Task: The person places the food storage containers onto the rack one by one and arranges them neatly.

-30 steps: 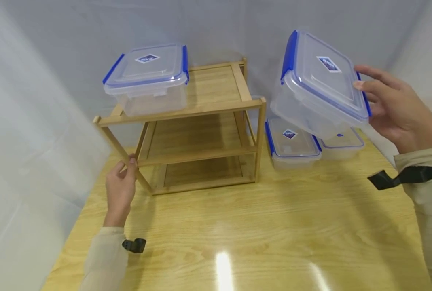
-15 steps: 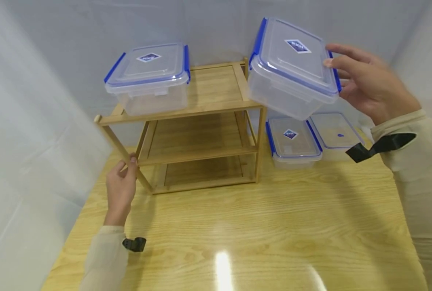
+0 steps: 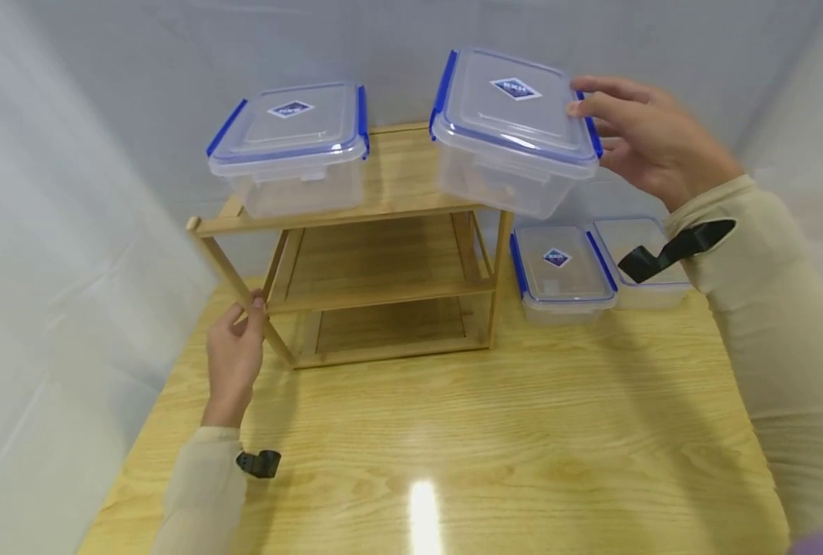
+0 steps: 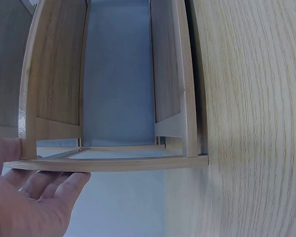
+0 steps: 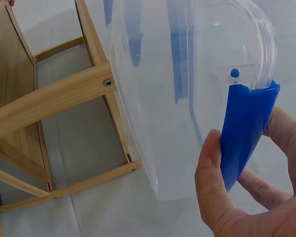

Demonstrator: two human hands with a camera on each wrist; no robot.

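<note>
While the left hand (image 3: pixel 234 356) curls thumb and fingers round the slanted front-left leg of the wooden rack (image 3: pixel 377 204), low on the leg and near the table (image 3: pixel 495 432), a first lidded container (image 3: pixel 290 150) sits above that grip on the left part of the top shelf. To its right the shelf boards are bare, and that gap runs across to the held container (image 3: pixel 512 131), which hangs over the rack's right front corner, lid up and tipped a little, its far-left corner highest. Its longer side runs from the rack out toward the right hand (image 3: pixel 643 139), which clasps the right edge at a blue latch (image 5: pixel 244 133), thumb on one face and fingers behind. Below that grip, two low containers (image 3: pixel 564 270) lie flat on the table just beside the rack's right side, touching each other.
</note>
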